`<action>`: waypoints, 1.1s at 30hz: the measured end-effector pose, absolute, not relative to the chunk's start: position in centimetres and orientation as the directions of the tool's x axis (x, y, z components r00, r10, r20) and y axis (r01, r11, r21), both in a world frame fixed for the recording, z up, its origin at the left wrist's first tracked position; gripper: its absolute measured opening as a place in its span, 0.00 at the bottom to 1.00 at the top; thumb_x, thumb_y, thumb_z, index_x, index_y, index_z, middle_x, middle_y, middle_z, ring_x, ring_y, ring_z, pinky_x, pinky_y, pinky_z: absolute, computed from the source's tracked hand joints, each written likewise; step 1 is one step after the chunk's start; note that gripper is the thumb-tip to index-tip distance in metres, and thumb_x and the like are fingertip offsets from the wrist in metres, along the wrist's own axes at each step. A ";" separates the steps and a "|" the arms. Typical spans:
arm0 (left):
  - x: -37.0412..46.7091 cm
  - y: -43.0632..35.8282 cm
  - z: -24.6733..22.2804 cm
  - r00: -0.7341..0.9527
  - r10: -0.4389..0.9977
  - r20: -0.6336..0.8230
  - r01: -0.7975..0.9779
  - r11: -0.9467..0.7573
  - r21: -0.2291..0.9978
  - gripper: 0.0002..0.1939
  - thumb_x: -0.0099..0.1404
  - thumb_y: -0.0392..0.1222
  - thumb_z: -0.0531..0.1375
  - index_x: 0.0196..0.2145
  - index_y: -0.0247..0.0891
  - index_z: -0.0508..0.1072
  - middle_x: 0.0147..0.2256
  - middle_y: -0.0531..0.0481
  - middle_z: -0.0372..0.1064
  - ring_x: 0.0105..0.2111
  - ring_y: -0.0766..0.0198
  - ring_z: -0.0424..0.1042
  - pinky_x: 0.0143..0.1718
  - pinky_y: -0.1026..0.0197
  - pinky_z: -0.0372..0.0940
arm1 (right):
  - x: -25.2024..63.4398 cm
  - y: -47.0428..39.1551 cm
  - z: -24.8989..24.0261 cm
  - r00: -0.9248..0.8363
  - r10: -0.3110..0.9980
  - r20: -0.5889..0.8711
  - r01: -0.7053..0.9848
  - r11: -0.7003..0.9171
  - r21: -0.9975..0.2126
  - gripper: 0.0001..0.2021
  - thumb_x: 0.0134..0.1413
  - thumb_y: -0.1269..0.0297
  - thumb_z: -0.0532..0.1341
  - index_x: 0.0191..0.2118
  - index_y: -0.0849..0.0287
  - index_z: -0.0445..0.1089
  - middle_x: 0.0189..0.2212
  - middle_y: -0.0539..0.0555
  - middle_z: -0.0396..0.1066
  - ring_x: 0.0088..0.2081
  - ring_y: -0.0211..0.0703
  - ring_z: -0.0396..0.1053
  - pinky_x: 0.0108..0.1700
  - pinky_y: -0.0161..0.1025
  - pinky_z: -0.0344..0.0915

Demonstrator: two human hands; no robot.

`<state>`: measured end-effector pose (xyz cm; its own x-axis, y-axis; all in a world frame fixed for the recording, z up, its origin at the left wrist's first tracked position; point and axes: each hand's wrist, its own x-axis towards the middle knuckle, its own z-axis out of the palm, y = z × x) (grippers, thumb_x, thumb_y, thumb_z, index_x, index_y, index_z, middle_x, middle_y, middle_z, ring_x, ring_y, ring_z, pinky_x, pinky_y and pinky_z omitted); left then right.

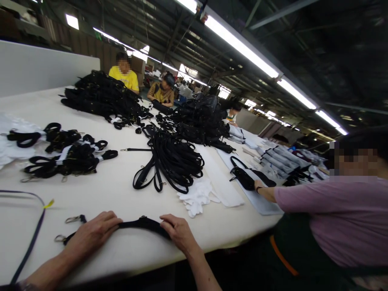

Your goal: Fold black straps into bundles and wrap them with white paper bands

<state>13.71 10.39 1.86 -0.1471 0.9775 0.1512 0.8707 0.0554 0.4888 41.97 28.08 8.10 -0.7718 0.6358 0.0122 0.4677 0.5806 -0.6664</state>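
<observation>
A black strap (139, 223) stretches between my two hands along the near edge of the table. My left hand (93, 231) is closed on its left part, and metal snap hooks (72, 219) stick out beyond that hand on the tabletop. Closed over the strap's right end is my right hand (180, 232), which hides that end. A small metal piece shows on the strap's upper edge between the hands. Ahead lies a heap of long black straps (176, 157), some with metal hooks.
Bundled short black straps (69, 155) lie at left, near a loose dark band (33, 234) with a yellow tip. Piles of black bags (200, 117) stand farther back. White cutouts (197, 196) lie mid-table. A co-worker in a purple shirt (327, 218) handles a black bag (244, 178) at right.
</observation>
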 end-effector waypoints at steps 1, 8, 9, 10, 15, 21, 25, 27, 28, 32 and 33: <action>13.7 10.4 1.9 -0.141 0.980 0.144 0.869 0.053 0.492 0.14 0.74 0.48 0.52 0.49 0.50 0.75 0.43 0.52 0.73 0.45 0.61 0.74 0.46 0.61 0.68 | 42.3 28.5 8.2 -0.781 0.624 0.033 0.455 0.604 -0.654 0.12 0.65 0.63 0.58 0.50 0.48 0.75 0.46 0.47 0.79 0.47 0.41 0.76 0.51 0.36 0.69; 13.8 10.3 2.4 -0.144 0.980 0.138 0.868 0.058 0.492 0.14 0.74 0.48 0.51 0.48 0.50 0.74 0.43 0.52 0.73 0.45 0.61 0.73 0.46 0.60 0.67 | 42.4 32.1 9.0 -0.964 0.230 0.132 0.220 0.972 -0.085 0.21 0.66 0.75 0.53 0.60 0.51 0.65 0.52 0.55 0.75 0.49 0.43 0.73 0.48 0.40 0.70; 13.9 10.4 2.4 -0.143 0.979 0.143 0.870 0.056 0.490 0.14 0.74 0.47 0.50 0.48 0.50 0.74 0.43 0.52 0.73 0.44 0.61 0.73 0.46 0.60 0.67 | 41.9 32.3 9.3 -0.982 0.134 0.131 0.132 0.991 -0.030 0.21 0.67 0.74 0.53 0.62 0.51 0.63 0.56 0.56 0.72 0.51 0.43 0.72 0.49 0.41 0.69; 13.9 10.4 2.4 -0.142 0.979 0.149 0.871 0.052 0.489 0.14 0.74 0.47 0.50 0.48 0.49 0.74 0.43 0.52 0.73 0.44 0.61 0.73 0.46 0.60 0.67 | 41.2 32.4 9.7 -0.990 0.044 0.133 0.046 0.999 0.013 0.20 0.68 0.72 0.53 0.62 0.51 0.62 0.59 0.57 0.69 0.53 0.43 0.70 0.50 0.41 0.69; 13.9 10.7 2.5 -0.128 0.977 0.171 0.869 0.027 0.495 0.13 0.73 0.44 0.52 0.48 0.49 0.75 0.42 0.52 0.73 0.44 0.61 0.72 0.47 0.61 0.66 | 37.6 31.6 11.1 -0.951 -0.287 0.113 -0.275 0.955 0.107 0.17 0.70 0.69 0.52 0.58 0.45 0.66 0.65 0.50 0.62 0.61 0.41 0.62 0.55 0.41 0.65; 13.8 10.8 3.1 -0.121 0.981 0.151 0.864 0.029 0.502 0.13 0.74 0.43 0.52 0.48 0.50 0.74 0.41 0.52 0.72 0.44 0.61 0.71 0.47 0.59 0.65 | 35.1 29.9 11.8 -0.847 -0.527 0.062 -0.516 0.846 0.136 0.12 0.70 0.67 0.53 0.47 0.46 0.72 0.61 0.46 0.67 0.65 0.39 0.56 0.66 0.47 0.53; 13.8 10.9 3.0 -0.111 0.984 0.142 0.869 0.027 0.494 0.13 0.74 0.41 0.52 0.49 0.49 0.74 0.42 0.51 0.72 0.45 0.60 0.70 0.47 0.58 0.64 | 34.2 29.2 11.8 -0.816 -0.577 0.036 -0.569 0.812 0.126 0.08 0.69 0.65 0.55 0.44 0.52 0.72 0.55 0.47 0.72 0.65 0.41 0.56 0.68 0.47 0.48; 13.7 11.0 3.1 -0.111 0.985 0.135 0.869 0.030 0.494 0.12 0.74 0.42 0.52 0.48 0.48 0.74 0.42 0.51 0.72 0.45 0.59 0.70 0.47 0.58 0.64 | 33.8 28.7 11.4 -0.853 -0.521 0.042 -0.517 0.852 0.080 0.07 0.68 0.66 0.55 0.43 0.53 0.71 0.49 0.47 0.75 0.61 0.41 0.60 0.69 0.48 0.45; 13.6 11.0 3.2 -0.109 0.986 0.129 0.868 0.032 0.496 0.12 0.74 0.42 0.51 0.48 0.48 0.74 0.42 0.51 0.72 0.45 0.59 0.70 0.46 0.58 0.64 | 33.5 28.3 11.0 -0.882 -0.468 0.047 -0.466 0.883 0.053 0.07 0.68 0.67 0.55 0.42 0.53 0.71 0.45 0.47 0.76 0.57 0.40 0.64 0.69 0.48 0.43; 12.2 10.3 4.1 -0.120 0.989 0.090 0.865 0.059 0.498 0.12 0.74 0.43 0.52 0.44 0.48 0.76 0.41 0.51 0.72 0.43 0.59 0.70 0.45 0.58 0.62 | 32.5 26.5 9.0 -0.980 -0.177 0.085 -0.182 0.982 -0.048 0.06 0.68 0.61 0.56 0.42 0.51 0.70 0.34 0.46 0.75 0.43 0.41 0.68 0.67 0.51 0.45; 11.6 9.9 4.4 -0.139 0.987 0.079 0.864 0.082 0.497 0.12 0.73 0.44 0.52 0.44 0.49 0.76 0.42 0.51 0.72 0.42 0.59 0.70 0.45 0.57 0.62 | 32.3 25.9 8.5 -0.989 -0.109 0.098 -0.117 0.990 -0.074 0.06 0.67 0.59 0.57 0.44 0.50 0.70 0.33 0.46 0.75 0.42 0.41 0.67 0.66 0.52 0.45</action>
